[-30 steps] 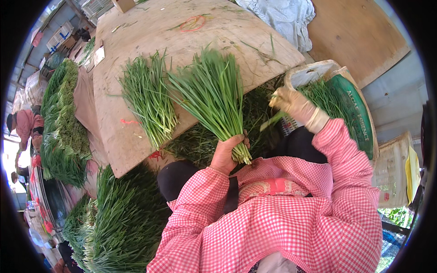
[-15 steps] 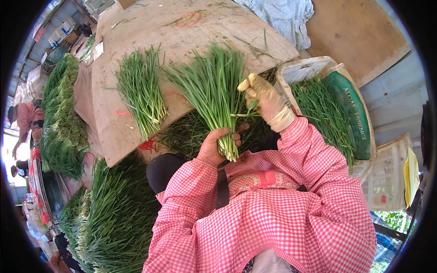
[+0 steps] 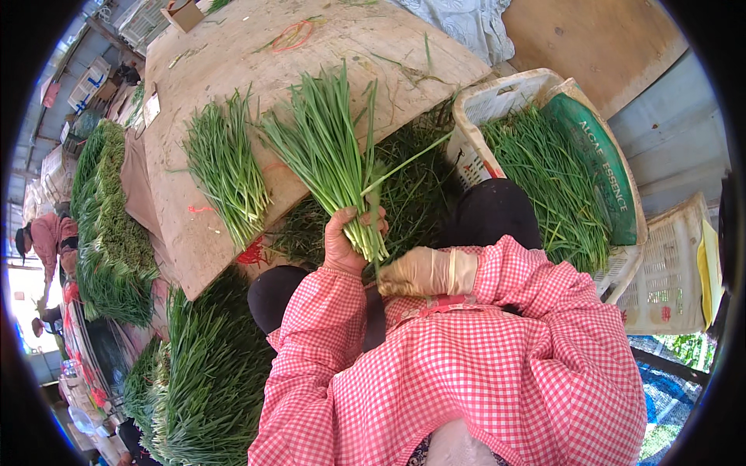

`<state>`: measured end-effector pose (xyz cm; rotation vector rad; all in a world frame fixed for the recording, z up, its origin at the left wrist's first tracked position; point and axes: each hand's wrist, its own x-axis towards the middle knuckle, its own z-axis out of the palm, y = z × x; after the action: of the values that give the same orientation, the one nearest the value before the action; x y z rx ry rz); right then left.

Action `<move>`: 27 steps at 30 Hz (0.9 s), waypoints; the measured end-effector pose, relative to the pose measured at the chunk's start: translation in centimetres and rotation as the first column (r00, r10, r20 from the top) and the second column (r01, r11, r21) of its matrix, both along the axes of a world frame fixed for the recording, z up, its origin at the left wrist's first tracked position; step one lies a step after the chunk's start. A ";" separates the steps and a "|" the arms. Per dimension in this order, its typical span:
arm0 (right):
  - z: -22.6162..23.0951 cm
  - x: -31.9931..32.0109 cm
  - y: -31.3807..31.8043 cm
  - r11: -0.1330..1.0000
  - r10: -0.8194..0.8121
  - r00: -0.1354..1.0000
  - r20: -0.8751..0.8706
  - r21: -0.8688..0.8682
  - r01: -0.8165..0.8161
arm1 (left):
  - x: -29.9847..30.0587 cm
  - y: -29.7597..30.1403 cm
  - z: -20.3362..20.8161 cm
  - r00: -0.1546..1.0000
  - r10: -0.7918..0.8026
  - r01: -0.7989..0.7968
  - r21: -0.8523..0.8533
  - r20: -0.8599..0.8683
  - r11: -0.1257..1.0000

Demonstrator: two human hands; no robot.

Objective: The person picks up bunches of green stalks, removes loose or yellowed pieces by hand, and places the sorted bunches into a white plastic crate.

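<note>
I judge the bunching midway — one chive bundle (image 3: 225,175) lies finished on the board (image 3: 233,62), my bare left hand (image 3: 347,245) clamps a second bunch (image 3: 330,151) by its base, gloved right hand (image 3: 423,272) closing beneath it, crate (image 3: 497,101) full.

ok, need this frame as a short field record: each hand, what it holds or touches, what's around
left hand: bare, gripping bunch of green chives near its cut end
right hand: in a pale glove, at the base of the bunch, just below the left hand
bunch: leaves fan out over the wooden board
second bunch: lies loose on the board, to the left
white crate: on the right, filled with more chives
</note>
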<state>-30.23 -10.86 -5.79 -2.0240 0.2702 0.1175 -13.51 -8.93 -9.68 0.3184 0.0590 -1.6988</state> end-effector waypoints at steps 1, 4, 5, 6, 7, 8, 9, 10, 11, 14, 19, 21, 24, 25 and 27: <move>-1.0 0.0 -0.4 0.996 0.046 0.987 -0.157 -0.073 -0.058 | -0.1 -0.2 0.3 1.000 -0.002 0.001 -0.037 -0.016 0.999; -2.9 -0.3 -2.1 0.969 0.039 0.849 -0.527 -0.187 -0.161 | -0.4 0.0 1.1 1.000 0.006 -0.009 -0.102 -0.028 0.995; -2.8 -0.5 -3.1 0.981 -0.025 0.812 -0.584 -0.170 -0.092 | -0.3 0.1 1.1 1.000 0.007 -0.009 -0.100 -0.012 0.995; -2.9 -0.8 -3.7 0.987 -0.088 0.766 -0.637 -0.157 -0.016 | -0.5 0.1 1.1 1.000 0.003 -0.003 -0.097 0.004 0.995; -6.8 -1.7 -4.0 0.971 -0.222 0.892 -0.394 -0.007 0.239 | -0.6 0.0 1.1 1.000 -0.008 0.010 -0.113 0.023 0.994; -7.2 -1.4 -4.4 0.900 -0.300 0.928 -0.220 0.257 0.352 | -0.7 0.2 1.2 0.999 -0.025 0.028 -0.091 0.040 0.995; -3.8 -0.4 -4.3 0.567 -0.329 0.944 0.016 0.803 0.184 | -0.4 0.7 1.3 0.998 -0.025 0.029 -0.067 0.059 0.997; -0.8 0.2 -4.3 0.263 -0.426 0.889 -0.168 0.917 0.299 | -0.1 1.1 1.5 0.996 -0.026 0.030 -0.046 0.080 0.998; 0.8 0.5 -4.6 0.155 -0.520 0.841 -0.149 0.952 0.265 | -0.2 0.7 0.7 0.987 0.001 0.013 -0.083 0.161 0.997; -3.2 1.8 -7.2 -0.025 -0.785 0.589 -0.192 0.960 0.279 | -0.5 0.8 1.4 0.969 -0.051 0.072 -0.081 0.241 0.994; -14.9 2.9 -8.3 0.447 -0.740 0.630 -0.238 0.526 0.724 | 0.5 1.0 2.3 0.923 -0.019 0.081 -0.146 0.383 0.986; -23.4 1.1 -7.1 0.859 -0.460 0.705 -0.539 -0.069 0.508 | -0.1 0.4 2.9 0.900 -0.026 0.092 -0.130 0.435 0.987; -20.7 2.1 -2.8 0.921 -0.043 0.677 -0.734 -0.292 -0.259 | 0.8 0.9 2.3 0.877 0.001 0.055 -0.103 0.481 0.993; -18.1 1.9 -3.2 0.886 -0.001 0.675 -0.738 -0.314 -0.342 | 0.9 0.8 1.9 0.874 -0.001 0.056 -0.099 0.486 0.994; -12.1 1.7 -4.9 0.865 -0.032 0.692 -0.721 -0.367 -0.343 | 0.6 0.7 1.8 0.877 -0.011 0.063 -0.092 0.481 0.994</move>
<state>-28.49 -15.79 -17.93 -2.4154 0.6602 1.0707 -12.94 -8.24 -7.85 0.6584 -0.4064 -1.6096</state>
